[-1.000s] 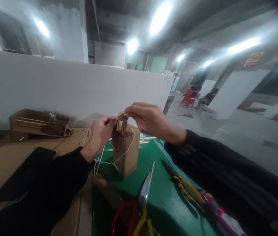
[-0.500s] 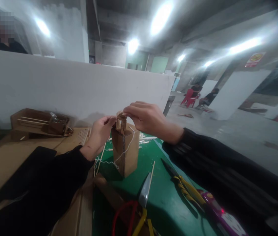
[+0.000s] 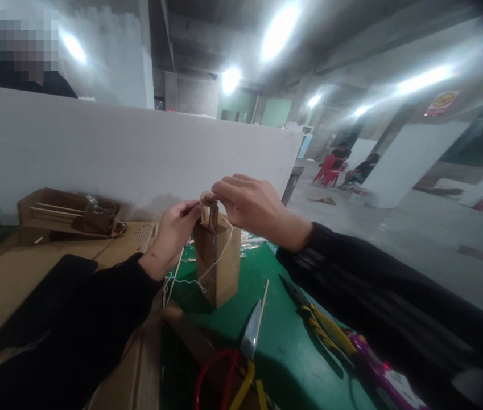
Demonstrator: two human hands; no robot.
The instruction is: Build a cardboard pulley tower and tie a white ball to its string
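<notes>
A tall cardboard box (image 3: 226, 267) stands upright on the green mat, with cardboard strips rising from its top. A small round brown piece (image 3: 208, 199) sits at the top of these strips. My right hand (image 3: 254, 206) pinches this piece from the right. My left hand (image 3: 173, 230) is closed at its left side, thumb and forefinger together; what they pinch is too small to tell. White string (image 3: 224, 250) hangs down the box and trails left across the mat.
Scissors (image 3: 250, 336) with red and yellow handles, a thin stick (image 3: 264, 302), pliers (image 3: 330, 330) and a purple tool (image 3: 378, 370) lie near me. Left are a cardboard tray (image 3: 62, 213) and a black flat object (image 3: 49, 296). A white partition (image 3: 139, 154) stands behind; people are beyond.
My right hand has shifted slightly left, and the round piece has turned a little with it. The person behind the partition has moved right.
</notes>
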